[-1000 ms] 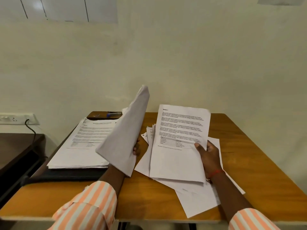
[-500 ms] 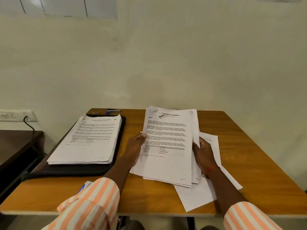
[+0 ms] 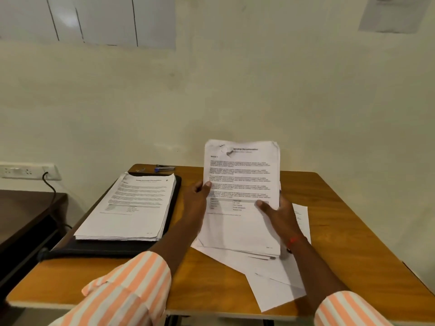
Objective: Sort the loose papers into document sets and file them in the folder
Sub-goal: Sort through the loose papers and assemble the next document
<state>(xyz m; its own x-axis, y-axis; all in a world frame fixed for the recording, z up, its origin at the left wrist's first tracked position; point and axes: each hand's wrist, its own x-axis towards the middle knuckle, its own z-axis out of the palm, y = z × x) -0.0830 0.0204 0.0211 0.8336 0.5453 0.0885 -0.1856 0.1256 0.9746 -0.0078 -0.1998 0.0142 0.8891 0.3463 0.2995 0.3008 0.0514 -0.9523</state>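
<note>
Sheaf (image 3: 240,196) tilted up over desk (image 3: 353,231), folder (image 3: 94,251) to its left | left grip (image 3: 200,196) and right grip (image 3: 280,215) both pinch its side edges | I judge it light, floppy, sheets prone to slide: hold both edges midway, firmly.

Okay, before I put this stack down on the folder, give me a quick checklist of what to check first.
1. Both hands grip the held stack: ok, left hand and right hand at its sides.
2. Top sheet undamaged: not ok, crumpled near its top.
3. Folder open, its pile lying flat: ok.
4. Headings match the pile's: cannot tell, blurred.
5. Loose sheets all gathered: not ok, some lie on the table.
</note>
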